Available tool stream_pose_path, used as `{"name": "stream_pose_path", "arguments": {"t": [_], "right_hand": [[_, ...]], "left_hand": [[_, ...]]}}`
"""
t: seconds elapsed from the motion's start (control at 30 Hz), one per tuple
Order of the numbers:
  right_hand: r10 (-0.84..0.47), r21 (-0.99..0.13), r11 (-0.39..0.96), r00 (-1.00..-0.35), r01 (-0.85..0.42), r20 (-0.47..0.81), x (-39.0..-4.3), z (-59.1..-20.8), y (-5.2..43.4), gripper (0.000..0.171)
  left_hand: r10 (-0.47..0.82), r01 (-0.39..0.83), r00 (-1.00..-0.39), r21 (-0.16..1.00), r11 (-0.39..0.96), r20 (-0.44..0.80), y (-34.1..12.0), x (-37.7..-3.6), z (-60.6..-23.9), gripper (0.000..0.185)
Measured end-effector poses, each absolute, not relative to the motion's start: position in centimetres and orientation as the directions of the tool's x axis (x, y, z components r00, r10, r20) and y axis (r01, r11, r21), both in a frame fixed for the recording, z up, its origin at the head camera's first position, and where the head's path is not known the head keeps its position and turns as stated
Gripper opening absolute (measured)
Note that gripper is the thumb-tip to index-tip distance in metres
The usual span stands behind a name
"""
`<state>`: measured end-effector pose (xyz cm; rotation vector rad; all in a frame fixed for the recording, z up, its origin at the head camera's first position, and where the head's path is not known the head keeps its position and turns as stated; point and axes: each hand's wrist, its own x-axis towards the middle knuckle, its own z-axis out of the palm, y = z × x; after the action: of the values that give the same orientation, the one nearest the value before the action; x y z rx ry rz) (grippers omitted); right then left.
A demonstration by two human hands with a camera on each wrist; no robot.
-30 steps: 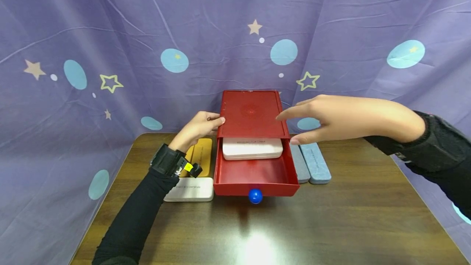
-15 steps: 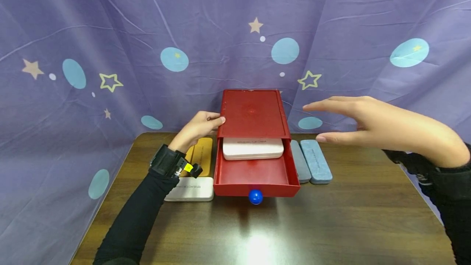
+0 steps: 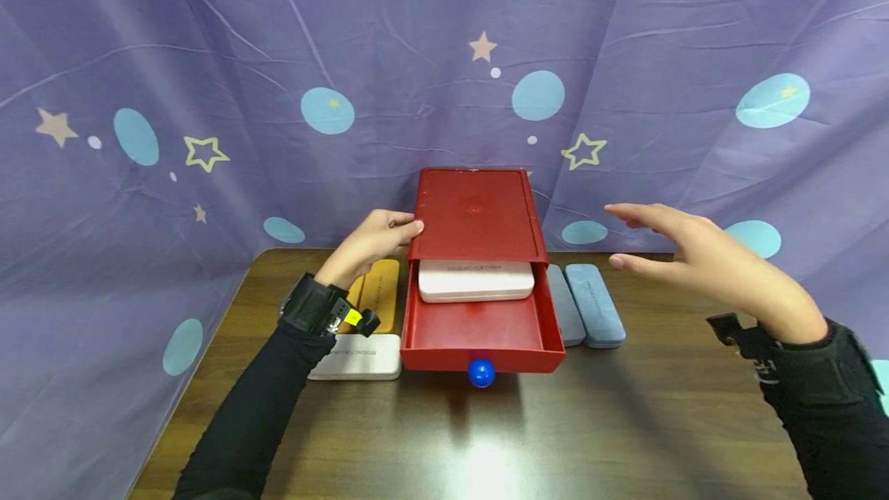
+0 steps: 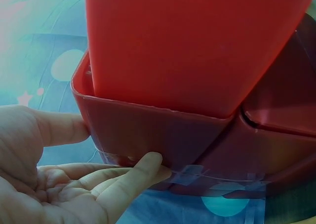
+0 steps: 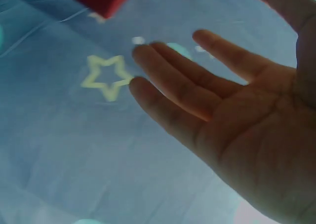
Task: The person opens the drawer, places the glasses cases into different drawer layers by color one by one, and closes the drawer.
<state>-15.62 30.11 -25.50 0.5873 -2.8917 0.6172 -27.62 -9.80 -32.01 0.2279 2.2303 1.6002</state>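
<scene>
A red plastic drawer box (image 3: pixel 479 211) stands mid-table with its drawer (image 3: pixel 479 324) pulled out toward me; a blue ball knob (image 3: pixel 481 373) is on the drawer's front. Inside, at the back of the drawer, lies a white case (image 3: pixel 475 282) with printed lettering, partly under the box's top. My left hand (image 3: pixel 375 247) holds the left side of the box, thumb at the top edge and fingers along the side wall (image 4: pixel 148 130). My right hand (image 3: pixel 701 257) hovers right of the box, fingers apart and nothing in them; its palm (image 5: pixel 256 120) shows in the right wrist view.
Left of the box lie yellow cases (image 3: pixel 380 295), partly behind my left wrist, and another white case (image 3: pixel 361 357) in front of them. On the right are a grey-blue case (image 3: pixel 566 307) and a light blue case (image 3: pixel 595 305). A purple curtain (image 3: pixel 417 60) hangs behind the table (image 3: pixel 625 423).
My right hand has moved away from the box, to the right, and then a little lower. The left hand, the box and the white case inside stay in place.
</scene>
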Motion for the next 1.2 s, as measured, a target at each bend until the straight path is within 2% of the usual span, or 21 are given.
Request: {"name": "stream_pose_path", "arguments": {"t": [0.4, 0.67, 0.93, 1.2], "right_hand": [[-0.239, -0.476, 0.817, -0.943, -0.324, 0.231, -17.3, -32.1, 31.6, 0.086], [-0.188, -0.584, 0.79, -0.98, -0.187, 0.058, -18.5, -37.1, 32.8, 0.109], [-0.155, -0.604, 0.791, -0.987, -0.093, -0.051, -19.4, -41.1, 33.5, 0.107], [-0.12, -0.538, 0.842, -0.987, -0.044, -0.107, -20.2, -43.7, 33.4, 0.101]], "left_hand": [[0.356, -0.09, -0.913, 0.949, 0.302, -0.2, -10.0, -27.5, -32.1, 0.054], [0.356, -0.096, -0.911, 0.948, 0.303, -0.206, -10.1, -27.3, -32.1, 0.054], [0.36, -0.101, -0.909, 0.948, 0.303, -0.212, -10.0, -27.3, -31.9, 0.054], [0.356, -0.098, -0.911, 0.948, 0.304, -0.209, -9.9, -27.4, -32.1, 0.054]]}}
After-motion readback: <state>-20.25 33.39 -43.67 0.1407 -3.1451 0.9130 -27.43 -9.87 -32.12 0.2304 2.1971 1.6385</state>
